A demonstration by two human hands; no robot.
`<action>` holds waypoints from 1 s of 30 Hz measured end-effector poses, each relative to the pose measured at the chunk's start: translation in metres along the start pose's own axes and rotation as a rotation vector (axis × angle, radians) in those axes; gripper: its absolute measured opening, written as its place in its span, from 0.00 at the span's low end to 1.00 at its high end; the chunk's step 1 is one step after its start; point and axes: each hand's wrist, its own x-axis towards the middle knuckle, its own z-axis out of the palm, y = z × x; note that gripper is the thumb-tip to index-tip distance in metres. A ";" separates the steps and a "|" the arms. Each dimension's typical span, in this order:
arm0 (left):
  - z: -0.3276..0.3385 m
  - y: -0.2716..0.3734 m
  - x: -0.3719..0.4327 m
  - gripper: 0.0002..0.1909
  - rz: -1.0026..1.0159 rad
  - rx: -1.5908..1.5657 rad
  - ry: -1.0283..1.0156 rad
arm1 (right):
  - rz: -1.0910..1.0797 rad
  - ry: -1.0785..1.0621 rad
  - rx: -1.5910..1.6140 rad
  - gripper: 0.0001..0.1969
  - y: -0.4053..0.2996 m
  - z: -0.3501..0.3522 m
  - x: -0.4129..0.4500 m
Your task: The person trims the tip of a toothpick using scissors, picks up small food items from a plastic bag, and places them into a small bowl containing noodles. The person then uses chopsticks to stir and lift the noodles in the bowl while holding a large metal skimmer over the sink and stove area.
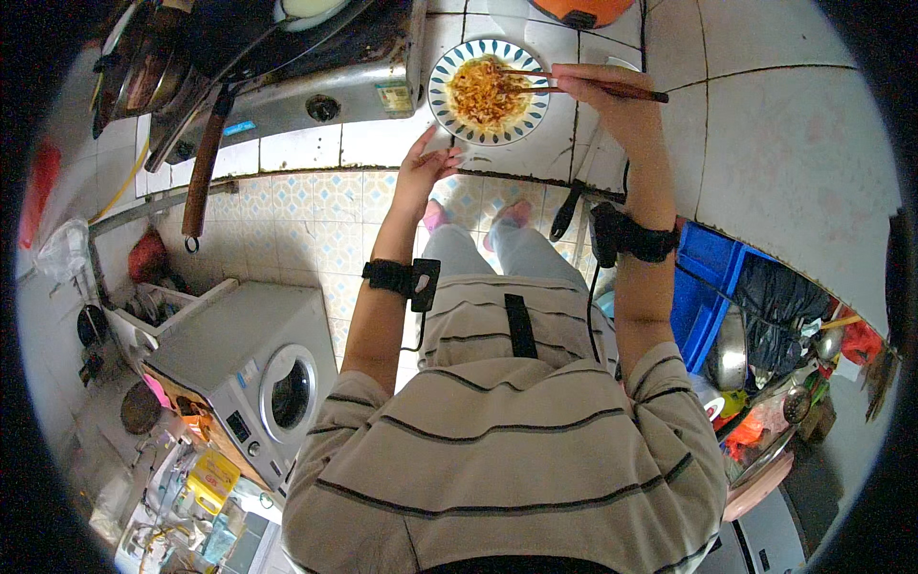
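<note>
A round plate [439, 93] with a rim of dark leaf marks lies on the white tiled counter [523, 159]. Browned, shredded food [482, 93] covers its middle. My right hand [599, 86] is at the plate's right, closed on a pair of wooden chopsticks [631, 92] whose tips reach into the food. Just below the plate's lower left edge is my left hand [429, 163], its fingers apart and nothing in it. Whether a fingertip touches the plate cannot be told.
A gas stove [287, 115] stands left of the plate, with a wok whose wooden handle [206, 168] juts over the counter edge. A dark-handled knife [566, 212] overhangs the edge below my right hand. An orange object [584, 11] is behind the plate. A washing machine [244, 359] stands lower left.
</note>
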 end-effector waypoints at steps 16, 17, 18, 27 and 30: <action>0.020 -0.004 0.009 0.29 0.060 0.014 0.061 | -0.111 0.069 -0.135 0.07 0.068 0.030 -0.024; 0.019 -0.004 0.011 0.29 0.059 0.012 0.062 | -0.024 0.181 -0.148 0.08 0.070 0.034 -0.026; 0.018 -0.003 0.013 0.28 0.049 0.013 0.068 | -0.025 0.180 -0.149 0.08 0.073 0.035 -0.027; 0.008 0.005 0.014 0.26 0.001 0.030 0.031 | 0.194 0.573 0.557 0.08 0.123 0.020 -0.023; 0.006 0.006 0.013 0.25 0.008 0.031 0.012 | 0.283 0.675 0.721 0.07 0.140 0.017 -0.025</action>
